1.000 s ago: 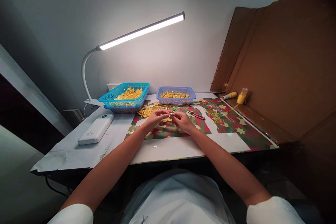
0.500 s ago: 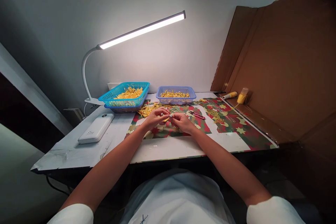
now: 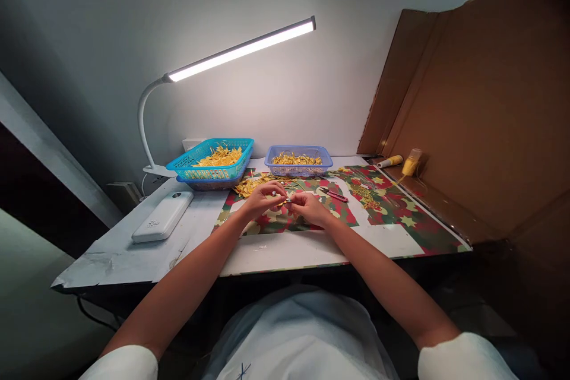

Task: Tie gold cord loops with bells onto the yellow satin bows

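Note:
My left hand (image 3: 262, 199) and my right hand (image 3: 310, 208) meet over the camouflage-patterned sheet, fingertips almost touching. Both are closed in a pinch on a small yellow piece (image 3: 281, 204), mostly hidden by the fingers. Shiny silvery spots show at the fingertips of each hand; I cannot make out what they are. Just behind my left hand lies a loose heap of yellow ribbon-like pieces (image 3: 249, 186). Pink-handled thread snips (image 3: 333, 195) rest to the right of my right hand.
A turquoise basket (image 3: 178, 167) of yellow pieces sits stacked on a blue one. Beside it stands a lilac basket (image 3: 298, 170) of golden strips. A white power bank (image 3: 164, 217), desk lamp (image 3: 243, 50), gold chain-like strands (image 3: 366, 196), a yellow-capped bottle (image 3: 410, 162) and cardboard (image 3: 481, 107) surround the work area.
My fingers have shifted slightly over the small yellow piece, the right fingertips a little lower. Everything else on the table stays where it was.

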The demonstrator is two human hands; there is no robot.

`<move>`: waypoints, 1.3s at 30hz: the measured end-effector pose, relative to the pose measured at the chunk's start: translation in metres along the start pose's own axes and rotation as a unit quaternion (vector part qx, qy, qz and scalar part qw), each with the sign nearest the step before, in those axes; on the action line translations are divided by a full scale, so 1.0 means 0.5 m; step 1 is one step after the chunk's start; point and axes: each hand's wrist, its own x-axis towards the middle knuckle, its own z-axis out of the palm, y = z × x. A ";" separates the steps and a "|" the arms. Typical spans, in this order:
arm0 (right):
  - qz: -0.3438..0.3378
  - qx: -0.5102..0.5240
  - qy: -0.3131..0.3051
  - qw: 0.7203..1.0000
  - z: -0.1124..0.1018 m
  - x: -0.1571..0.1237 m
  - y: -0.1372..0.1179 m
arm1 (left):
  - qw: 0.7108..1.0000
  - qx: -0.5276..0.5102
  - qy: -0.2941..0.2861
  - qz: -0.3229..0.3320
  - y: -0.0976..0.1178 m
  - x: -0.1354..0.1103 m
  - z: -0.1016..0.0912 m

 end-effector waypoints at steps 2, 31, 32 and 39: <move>-0.031 -0.061 0.034 0.997 -0.006 -0.005 -0.009 | 1.000 0.014 0.026 0.001 0.002 0.003 -0.001; -0.109 0.161 0.185 0.963 -0.059 0.001 -0.043 | 0.959 0.247 0.001 -0.137 -0.053 -0.001 0.013; -0.115 0.166 0.178 0.963 -0.062 0.002 -0.044 | 0.965 0.217 0.024 -0.144 -0.053 0.000 0.013; -0.127 0.105 0.104 0.981 -0.049 -0.002 -0.071 | 0.973 -0.018 0.120 -0.195 -0.043 0.006 0.018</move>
